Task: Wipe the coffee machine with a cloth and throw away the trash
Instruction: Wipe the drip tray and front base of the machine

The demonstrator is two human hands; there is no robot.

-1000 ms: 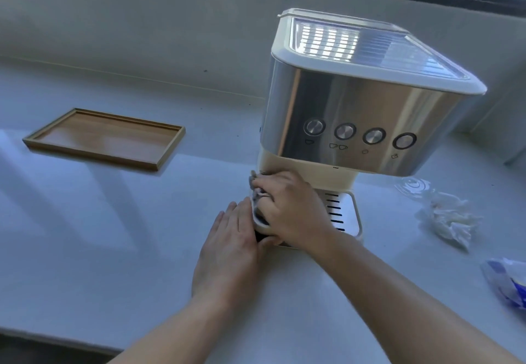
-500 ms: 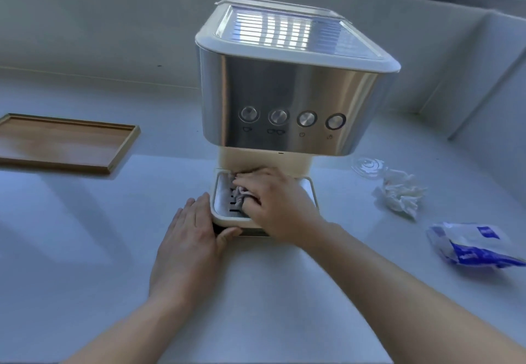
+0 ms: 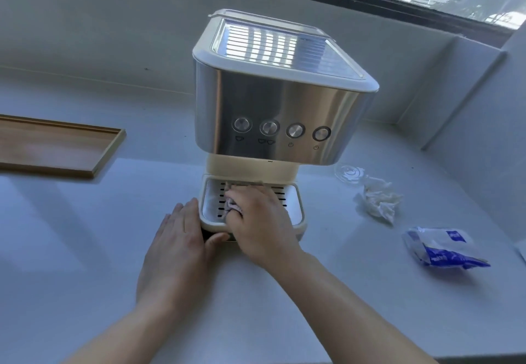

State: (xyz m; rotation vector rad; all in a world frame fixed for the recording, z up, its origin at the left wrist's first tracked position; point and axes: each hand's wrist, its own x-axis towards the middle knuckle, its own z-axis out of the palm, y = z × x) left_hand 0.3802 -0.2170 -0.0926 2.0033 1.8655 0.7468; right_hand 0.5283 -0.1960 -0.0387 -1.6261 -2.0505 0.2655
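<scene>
The right hand (image 3: 259,221) is gripping a bunched greyish cloth (image 3: 232,207), fingers curled round it, and pressing it onto the slotted grate of the drip tray (image 3: 296,207) at the foot of the coffee machine (image 3: 281,113). The left hand (image 3: 179,247) is lying flat on the tabletop (image 3: 85,250) with fingers straight, holding nothing, its thumb touching the tray's front lower edge and its fingers just beside the left corner.

The step in hand is looking like the wiping of the drip tray. To do it well, the cloth should be running along the slots rather than across them, so it is not snagging, and reaching into the raised rim's corners. The left hand should be bracing firmly, since the tray is probably a loose, slide-out part.

As for containers, the drip tray is holding only the cloth and the wiping hand; whether any liquid is sitting in it I cannot tell. The wooden tray (image 3: 57,147) at the left is showing only bare wood in the part in frame. The trash is lying loose on the tabletop at the right — a crumpled tissue (image 3: 378,201), a blue-and-white wrapper (image 3: 444,250) and a clear plastic piece (image 3: 348,173) — and no bin is in view.
</scene>
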